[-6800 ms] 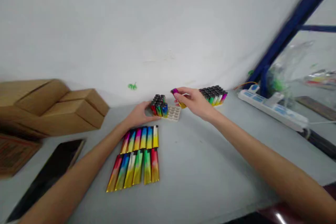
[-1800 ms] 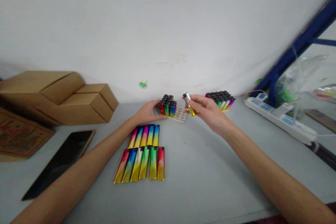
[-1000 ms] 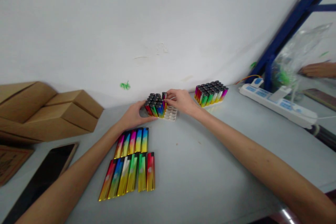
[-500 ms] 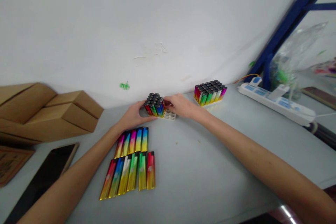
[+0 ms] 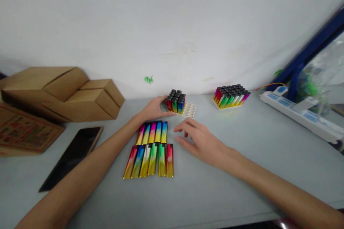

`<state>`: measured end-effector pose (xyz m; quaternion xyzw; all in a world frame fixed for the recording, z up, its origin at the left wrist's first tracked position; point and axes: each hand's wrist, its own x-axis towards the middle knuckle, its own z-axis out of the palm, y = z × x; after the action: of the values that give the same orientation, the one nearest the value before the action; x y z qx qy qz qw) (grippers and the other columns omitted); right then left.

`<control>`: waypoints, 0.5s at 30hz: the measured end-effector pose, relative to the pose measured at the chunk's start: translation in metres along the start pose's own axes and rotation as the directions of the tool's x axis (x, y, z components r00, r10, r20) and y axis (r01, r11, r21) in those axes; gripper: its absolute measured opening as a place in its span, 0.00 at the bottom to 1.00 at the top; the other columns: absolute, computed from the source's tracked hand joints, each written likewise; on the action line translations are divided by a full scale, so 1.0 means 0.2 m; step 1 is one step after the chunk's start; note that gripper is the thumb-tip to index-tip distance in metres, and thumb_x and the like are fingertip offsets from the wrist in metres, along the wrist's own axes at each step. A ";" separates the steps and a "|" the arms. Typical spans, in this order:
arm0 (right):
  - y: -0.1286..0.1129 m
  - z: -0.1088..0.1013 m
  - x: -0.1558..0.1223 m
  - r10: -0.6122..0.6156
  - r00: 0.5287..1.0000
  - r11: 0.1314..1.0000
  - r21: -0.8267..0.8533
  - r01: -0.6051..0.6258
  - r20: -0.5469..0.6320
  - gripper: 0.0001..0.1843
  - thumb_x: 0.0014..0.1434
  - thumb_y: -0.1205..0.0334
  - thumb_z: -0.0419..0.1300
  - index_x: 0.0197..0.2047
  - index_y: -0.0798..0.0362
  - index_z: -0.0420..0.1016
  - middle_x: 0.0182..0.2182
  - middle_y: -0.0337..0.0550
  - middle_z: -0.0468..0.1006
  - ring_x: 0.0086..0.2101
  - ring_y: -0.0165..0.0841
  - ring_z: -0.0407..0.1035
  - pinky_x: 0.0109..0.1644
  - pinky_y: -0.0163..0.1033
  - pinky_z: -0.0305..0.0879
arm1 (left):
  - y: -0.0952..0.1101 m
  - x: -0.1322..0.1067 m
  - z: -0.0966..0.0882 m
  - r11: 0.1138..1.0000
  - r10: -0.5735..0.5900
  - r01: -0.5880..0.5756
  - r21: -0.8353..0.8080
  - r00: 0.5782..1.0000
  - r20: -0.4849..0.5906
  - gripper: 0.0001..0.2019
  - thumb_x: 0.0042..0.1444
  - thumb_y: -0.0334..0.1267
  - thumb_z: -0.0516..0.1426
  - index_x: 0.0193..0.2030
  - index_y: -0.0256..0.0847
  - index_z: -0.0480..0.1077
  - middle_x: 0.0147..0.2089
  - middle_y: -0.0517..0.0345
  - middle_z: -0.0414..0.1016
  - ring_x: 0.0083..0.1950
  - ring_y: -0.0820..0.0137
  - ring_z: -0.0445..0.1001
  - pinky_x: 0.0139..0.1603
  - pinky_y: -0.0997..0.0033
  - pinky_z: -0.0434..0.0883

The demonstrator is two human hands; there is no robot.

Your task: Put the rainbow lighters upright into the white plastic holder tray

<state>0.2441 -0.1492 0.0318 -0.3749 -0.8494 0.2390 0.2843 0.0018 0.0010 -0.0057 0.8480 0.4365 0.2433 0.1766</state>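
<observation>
My left hand (image 5: 155, 109) steadies the left side of a group of upright lighters (image 5: 176, 102) in a white tray (image 5: 190, 110), its thumb along the front and its fingers behind. The tray's right part shows bare round holes. My right hand (image 5: 202, 139) is in the air over the table, fingers apart with nothing between them, just right of the loose lighters. Those lie flat in two rows: a back row (image 5: 152, 133) and a front row (image 5: 146, 161), metallic in rainbow colours. A second, filled tray of lighters (image 5: 231, 96) stands further right by the wall.
Brown cardboard boxes (image 5: 61, 94) stand at the left against the wall. A black phone (image 5: 72, 157) lies under my left forearm's side. At the right are a white power strip (image 5: 301, 114) with plugs and a blue metal frame (image 5: 317, 50).
My right hand has left the tray and come back toward the loose lighters, opening its fingers. My left hand stays at the tray. The whole view has shifted.
</observation>
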 end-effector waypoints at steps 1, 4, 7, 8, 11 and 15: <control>-0.05 0.04 -0.05 -0.025 0.998 1.000 0.019 0.024 0.055 0.11 0.72 0.63 0.59 0.56 0.51 0.76 0.48 0.50 0.75 0.47 0.39 0.74 0.55 0.46 0.74 | 0.00 0.00 0.00 1.000 0.006 -0.006 -0.003 1.000 0.002 0.43 0.48 0.66 0.68 0.63 0.37 0.72 0.61 0.43 0.79 0.58 0.48 0.77 0.65 0.51 0.71; -0.13 0.11 -0.14 -0.064 0.988 0.998 0.030 0.060 0.142 0.15 0.74 0.59 0.57 0.59 0.50 0.77 0.50 0.52 0.74 0.51 0.41 0.72 0.59 0.47 0.73 | 0.01 0.00 0.00 1.000 0.017 -0.017 -0.004 1.000 0.003 0.42 0.49 0.65 0.68 0.63 0.36 0.73 0.59 0.43 0.80 0.57 0.48 0.78 0.63 0.51 0.72; -0.11 0.11 -0.18 -0.053 0.989 0.999 0.003 0.053 0.136 0.16 0.75 0.55 0.56 0.59 0.48 0.78 0.49 0.52 0.74 0.52 0.42 0.72 0.60 0.48 0.73 | 0.01 0.00 -0.01 1.000 0.020 -0.020 0.011 1.000 -0.002 0.42 0.48 0.66 0.67 0.62 0.36 0.73 0.58 0.43 0.80 0.56 0.48 0.78 0.62 0.50 0.72; -0.09 0.11 -0.19 -0.033 0.991 0.999 -0.012 0.035 0.127 0.15 0.75 0.54 0.56 0.58 0.48 0.79 0.49 0.52 0.74 0.51 0.42 0.72 0.60 0.49 0.73 | 0.01 0.00 -0.01 1.000 0.021 -0.021 0.015 1.000 -0.003 0.42 0.48 0.67 0.67 0.61 0.36 0.74 0.58 0.43 0.80 0.56 0.48 0.78 0.62 0.50 0.72; -0.03 0.08 -0.21 0.083 0.992 0.995 -0.058 -0.077 0.096 0.12 0.72 0.53 0.61 0.53 0.49 0.78 0.50 0.51 0.72 0.46 0.41 0.74 0.56 0.50 0.76 | 0.01 0.00 -0.01 0.999 0.026 -0.026 0.023 1.000 -0.006 0.43 0.48 0.68 0.67 0.61 0.37 0.74 0.57 0.43 0.81 0.56 0.47 0.78 0.61 0.49 0.72; 0.00 0.05 -0.22 0.172 0.978 0.983 -0.083 -0.163 0.115 0.15 0.67 0.59 0.67 0.56 0.48 0.75 0.51 0.49 0.71 0.41 0.37 0.75 0.52 0.47 0.78 | 0.00 0.00 0.00 0.999 0.043 -0.043 0.018 0.999 -0.005 0.42 0.49 0.68 0.66 0.61 0.38 0.74 0.56 0.45 0.81 0.54 0.48 0.78 0.60 0.50 0.73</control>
<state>0.2619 -0.1840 0.0114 -0.4401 -0.8386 0.2534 0.1970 0.0019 0.0014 -0.0047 0.8580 0.4208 0.2457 0.1626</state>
